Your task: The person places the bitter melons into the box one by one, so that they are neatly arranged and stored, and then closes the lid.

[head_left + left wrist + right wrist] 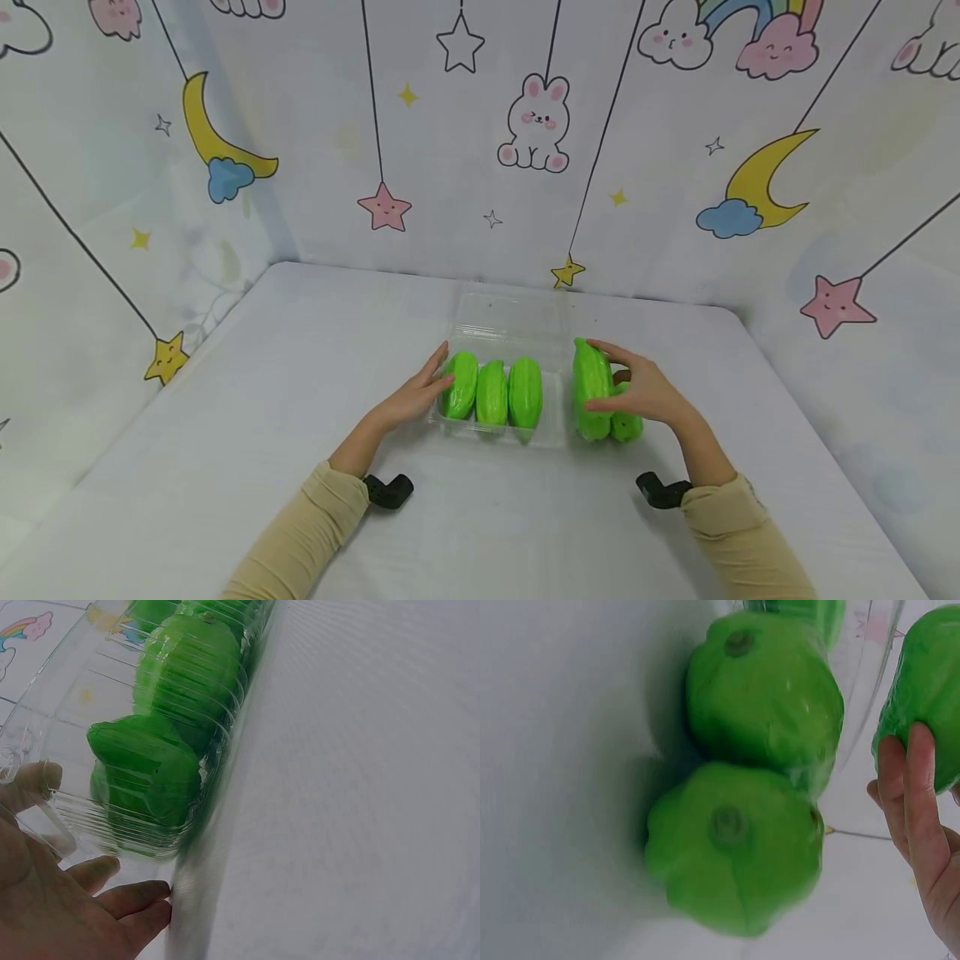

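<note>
A clear plastic clamshell box lies with its lid folded back, holding three long, ribbed green gourd-like pieces side by side. At the box's left end my left hand touches the plastic, fingers fairly straight; the left wrist view has this hand close up by the clear wall. To the right of the box, my right hand grips another green gourd-like piece between thumb and fingers. In the right wrist view the held gourd-like piece is raised, beside two more green pieces on the table.
A white-covered table spreads around the box. Walls with a cartoon print enclose its back and sides. A black wrist-worn device is at my left wrist, and another black device at my right.
</note>
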Available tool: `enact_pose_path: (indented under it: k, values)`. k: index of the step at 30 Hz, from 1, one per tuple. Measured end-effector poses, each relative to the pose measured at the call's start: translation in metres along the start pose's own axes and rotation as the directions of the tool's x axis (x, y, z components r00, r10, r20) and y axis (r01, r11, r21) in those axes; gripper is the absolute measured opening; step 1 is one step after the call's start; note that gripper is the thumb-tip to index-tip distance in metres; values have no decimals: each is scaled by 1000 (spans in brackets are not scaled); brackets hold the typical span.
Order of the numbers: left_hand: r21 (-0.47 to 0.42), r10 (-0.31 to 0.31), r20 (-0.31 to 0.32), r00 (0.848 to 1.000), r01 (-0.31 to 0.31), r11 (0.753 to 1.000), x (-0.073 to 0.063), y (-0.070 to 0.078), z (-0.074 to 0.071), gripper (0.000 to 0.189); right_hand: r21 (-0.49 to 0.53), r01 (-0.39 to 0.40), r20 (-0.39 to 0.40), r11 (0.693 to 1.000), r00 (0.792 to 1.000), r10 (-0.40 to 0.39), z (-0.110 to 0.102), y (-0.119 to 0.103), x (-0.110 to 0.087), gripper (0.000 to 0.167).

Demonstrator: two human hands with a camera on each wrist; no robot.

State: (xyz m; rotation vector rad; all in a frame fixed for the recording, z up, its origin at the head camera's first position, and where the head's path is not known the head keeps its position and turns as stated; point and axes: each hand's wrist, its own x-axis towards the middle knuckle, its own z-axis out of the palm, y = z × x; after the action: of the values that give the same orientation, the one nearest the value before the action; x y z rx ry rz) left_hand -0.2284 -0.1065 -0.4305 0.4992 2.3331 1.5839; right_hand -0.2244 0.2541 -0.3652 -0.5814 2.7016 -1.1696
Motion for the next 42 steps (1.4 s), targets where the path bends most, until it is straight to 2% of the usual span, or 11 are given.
enact_pose_path:
  k: [7, 22, 30, 42]
  values:
    - [-6, -4, -3, 1000, 4, 1000, -2, 1, 0, 64, -48, 28, 1, 998, 1000, -28, 11, -6, 7, 88]
    - [-1, -4, 0, 1000, 4, 1000, -1, 0, 1, 64, -140, 30, -24, 990, 999, -33, 30, -18, 16, 95]
    - [-2, 0, -3, 1000, 0, 1000, -2, -1, 1, 64, -182, 89, -7, 979, 996, -91, 37, -21, 20, 97]
    - [-4, 1, -2, 1000, -1, 1000, -1, 0, 0, 64, -303, 64, -9, 951, 998, -70, 45, -19, 18, 104]
